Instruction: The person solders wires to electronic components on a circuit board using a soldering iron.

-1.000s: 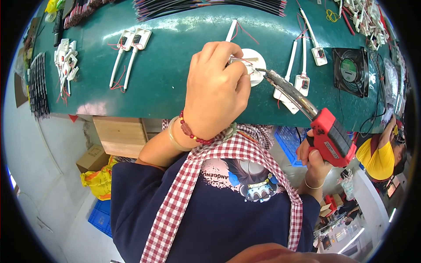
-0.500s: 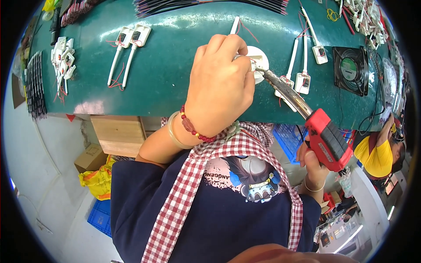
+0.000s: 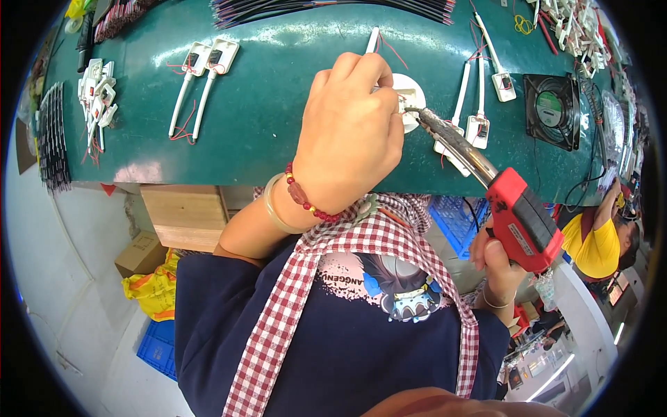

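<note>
Head camera view: we look down past a red-and-white checked apron (image 3: 278, 320) at a green worktable (image 3: 271, 146), where two bare hands meet over a round white piece (image 3: 411, 87) near the table's middle. The left hand (image 3: 353, 132), with a red bead bracelet (image 3: 300, 196) at its wrist, covers the left side of that piece. Its fingers are bent well inward, nearly closed; the fingertips are hidden, so we cannot tell exactly what they grip. Beyond its knuckles we see a white tube (image 3: 373, 40) and a thin red wire (image 3: 394, 52).

The right hand (image 3: 499, 264), lower and to the right, is closed around the handle of a red soldering gun (image 3: 521, 219). The gun's metal barrel (image 3: 455, 146) slants up and left, its dark tip over the round piece; we cannot tell whether they touch.

To the left lie two white cases (image 3: 224, 55) with tubes; to the right, more tubed cases (image 3: 504, 86) and a square black fan (image 3: 552, 111). Black wires (image 3: 333, 12) line the far edge. Off at the right, we notice a person in yellow (image 3: 592, 243).
</note>
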The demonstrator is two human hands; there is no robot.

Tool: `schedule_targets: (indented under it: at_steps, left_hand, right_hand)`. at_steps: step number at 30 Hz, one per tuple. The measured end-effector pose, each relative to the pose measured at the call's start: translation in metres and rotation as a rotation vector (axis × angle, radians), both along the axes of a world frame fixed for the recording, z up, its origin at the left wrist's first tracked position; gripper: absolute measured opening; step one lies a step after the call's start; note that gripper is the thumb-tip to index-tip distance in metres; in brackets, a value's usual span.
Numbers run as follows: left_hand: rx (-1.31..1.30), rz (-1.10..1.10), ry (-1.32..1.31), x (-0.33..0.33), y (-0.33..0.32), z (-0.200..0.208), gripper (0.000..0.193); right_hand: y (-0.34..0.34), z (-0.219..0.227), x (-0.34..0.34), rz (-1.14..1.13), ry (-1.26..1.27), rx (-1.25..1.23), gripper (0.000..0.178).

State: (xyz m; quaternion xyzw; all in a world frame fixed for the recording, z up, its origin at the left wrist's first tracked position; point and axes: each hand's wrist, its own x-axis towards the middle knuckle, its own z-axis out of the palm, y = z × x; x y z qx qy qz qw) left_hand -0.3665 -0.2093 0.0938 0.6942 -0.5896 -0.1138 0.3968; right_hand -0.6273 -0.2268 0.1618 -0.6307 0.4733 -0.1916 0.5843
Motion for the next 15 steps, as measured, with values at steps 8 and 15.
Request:
schedule_targets:
  at_steps: [8,15]
  left_hand:
    - [0.011,0.002,-0.006,0.000,0.000,0.000,0.008]
    - [0.016,0.005,-0.006,-0.001,-0.001,-0.001,0.008]
  right_hand:
    - [0.002,0.006,0.011,-0.027,0.030,0.035,0.042]
    - [0.008,0.007,0.012,-0.080,-0.087,0.084,0.045]
